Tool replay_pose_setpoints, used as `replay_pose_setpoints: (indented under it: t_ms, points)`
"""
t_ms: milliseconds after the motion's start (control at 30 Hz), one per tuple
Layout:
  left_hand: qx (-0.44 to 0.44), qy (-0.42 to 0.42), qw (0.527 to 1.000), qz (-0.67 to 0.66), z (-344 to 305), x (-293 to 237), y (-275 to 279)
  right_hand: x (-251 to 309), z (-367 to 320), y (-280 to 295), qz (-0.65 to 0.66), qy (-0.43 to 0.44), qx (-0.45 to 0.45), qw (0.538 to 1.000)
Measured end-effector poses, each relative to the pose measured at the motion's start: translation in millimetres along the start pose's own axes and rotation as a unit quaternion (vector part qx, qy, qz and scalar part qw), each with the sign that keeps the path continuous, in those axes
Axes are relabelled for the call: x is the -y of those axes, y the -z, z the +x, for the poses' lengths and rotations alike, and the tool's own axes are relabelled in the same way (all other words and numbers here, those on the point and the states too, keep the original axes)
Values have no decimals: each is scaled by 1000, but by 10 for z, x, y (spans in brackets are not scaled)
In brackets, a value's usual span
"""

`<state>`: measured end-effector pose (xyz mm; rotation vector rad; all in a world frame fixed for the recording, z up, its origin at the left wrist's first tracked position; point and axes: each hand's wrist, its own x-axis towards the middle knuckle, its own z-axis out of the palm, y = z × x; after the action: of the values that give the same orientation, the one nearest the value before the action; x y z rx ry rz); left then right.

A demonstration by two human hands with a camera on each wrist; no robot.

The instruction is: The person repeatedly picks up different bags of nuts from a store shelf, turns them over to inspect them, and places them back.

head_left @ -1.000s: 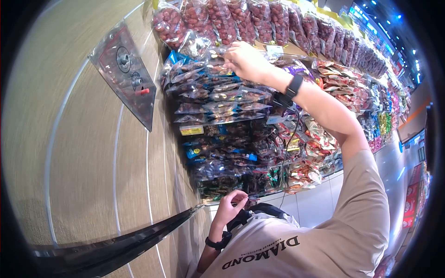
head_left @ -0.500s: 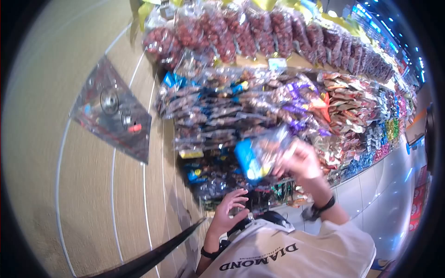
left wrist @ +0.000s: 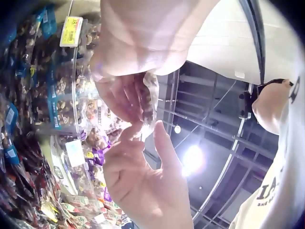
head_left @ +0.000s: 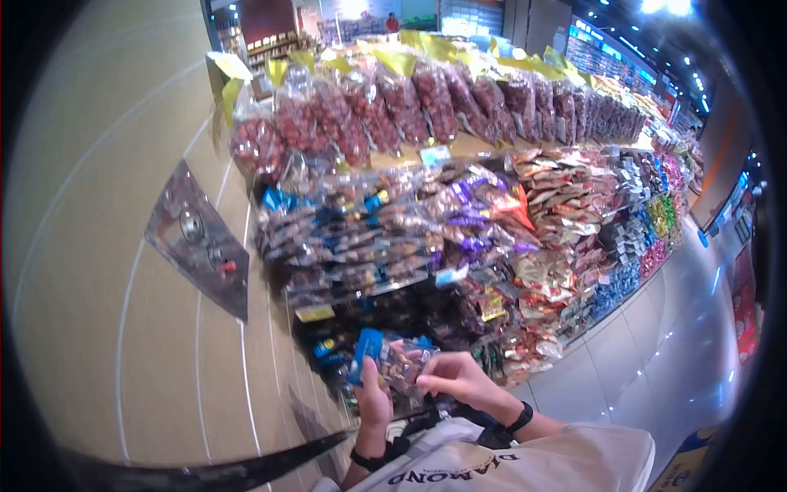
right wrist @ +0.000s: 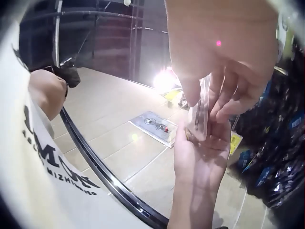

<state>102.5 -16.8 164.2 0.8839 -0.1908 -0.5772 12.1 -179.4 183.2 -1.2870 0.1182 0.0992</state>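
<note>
- Head view, far left: the grey plate (head_left: 197,246) is lying against the tan panelled surface (head_left: 82,246), well apart from both hands.
- Left hand (head_left: 375,402): this hand is grasping the blue end of the clear snack pack (head_left: 403,359), its thumb lying over the face turned toward the head camera.
- Position of the pack: it is sitting between the two hands, in front of the body and before the lower shelf packs (head_left: 336,348). It is lying to the right of the left hand and to the left of the right hand.
- Long axis: it appears to be running crosswise from hand to hand, the blue end pointing left and the clear end pointing right. Both wrist views are showing the pack nearly edge-on; its full outline is being hidden by fingers.
- Right hand (head_left: 466,381): this hand is pinching the clear end between thumb and fingers.
- Nearer hand: neither is standing nearer, since both are touching the pack, one at each end.
- Right side: red-and-cream packs (head_left: 537,283) are filling the display beyond the right hand, well apart from it.
</note>
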Motion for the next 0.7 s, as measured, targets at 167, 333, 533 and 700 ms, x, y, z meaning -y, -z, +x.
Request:
replay_pose_setpoints:
  t_ms: [167,333,533,700]
  points:
    - [-106,-12,994,2,40,132,103,55,-224,-38,25,24,-93,995]
    - [-10,-13,1000,-19,-20,98,51,-171,-423,-85,74,19,-91,993]
    - [4,-14,1000,10,-108,122,-49,-205,-552,-96,67,58,-163,983]
    - [161,29,978,128,-67,140,-10,-31,-635,34,4,173,-360,917]
